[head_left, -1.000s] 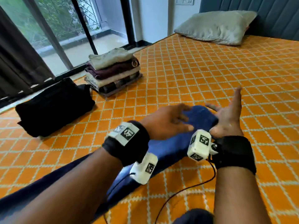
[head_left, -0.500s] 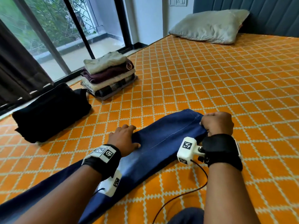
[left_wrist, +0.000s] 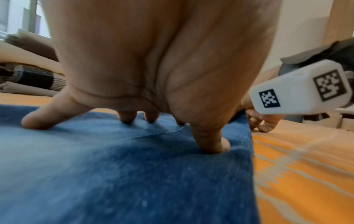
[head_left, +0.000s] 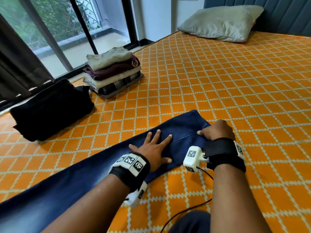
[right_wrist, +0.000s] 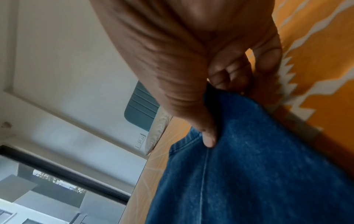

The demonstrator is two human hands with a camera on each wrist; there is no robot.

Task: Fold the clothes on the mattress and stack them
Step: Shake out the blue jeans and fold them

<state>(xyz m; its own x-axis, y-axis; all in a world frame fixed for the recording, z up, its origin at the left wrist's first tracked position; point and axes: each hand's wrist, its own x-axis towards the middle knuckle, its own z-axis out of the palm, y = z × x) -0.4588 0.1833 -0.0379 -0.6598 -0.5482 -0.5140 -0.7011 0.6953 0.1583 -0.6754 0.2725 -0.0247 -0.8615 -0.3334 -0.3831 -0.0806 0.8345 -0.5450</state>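
Note:
Blue jeans [head_left: 94, 175] lie stretched across the orange mattress [head_left: 218, 91], running from the lower left up to the hem at the middle. My left hand [head_left: 155, 148] presses flat on the denim [left_wrist: 134, 174] with its fingers spread. My right hand [head_left: 217, 130] grips the jeans' hem end, thumb on top and fingers curled under the cloth [right_wrist: 258, 166]. A stack of folded clothes [head_left: 112, 71] stands at the mattress's far left edge. A black folded garment [head_left: 50, 110] lies to its left.
A grey pillow [head_left: 220, 22] rests against the blue headboard at the far end. A glass sliding door and dark curtain run along the left side. A black cable [head_left: 185, 211] trails from my right wrist across the mattress near my knee.
The right hand went from open beside the jeans to gripping the hem end. The left hand slid along the leg and now lies flat with fingers spread near the right hand.

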